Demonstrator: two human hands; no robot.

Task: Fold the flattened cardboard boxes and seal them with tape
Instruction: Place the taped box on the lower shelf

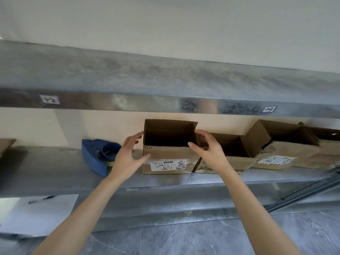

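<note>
An open-topped cardboard box (165,159) with a white shipping label stands upright on the metal shelf (55,170). My left hand (127,155) is at the box's left side, thumb touching its front left corner, fingers spread and relaxed. At the box's right top edge is my right hand (207,150), fingers extended over the rim and apparently touching it. Neither hand is curled around the box. A blue tape dispenser (99,155) lies on the shelf just left of my left hand.
Three more open cardboard boxes (230,155) (276,146) (323,142) stand in a row to the right on the same shelf. An upper shelf (165,102) overhangs closely. A white sheet with a pen (38,214) lies lower left. Grey tiled floor below.
</note>
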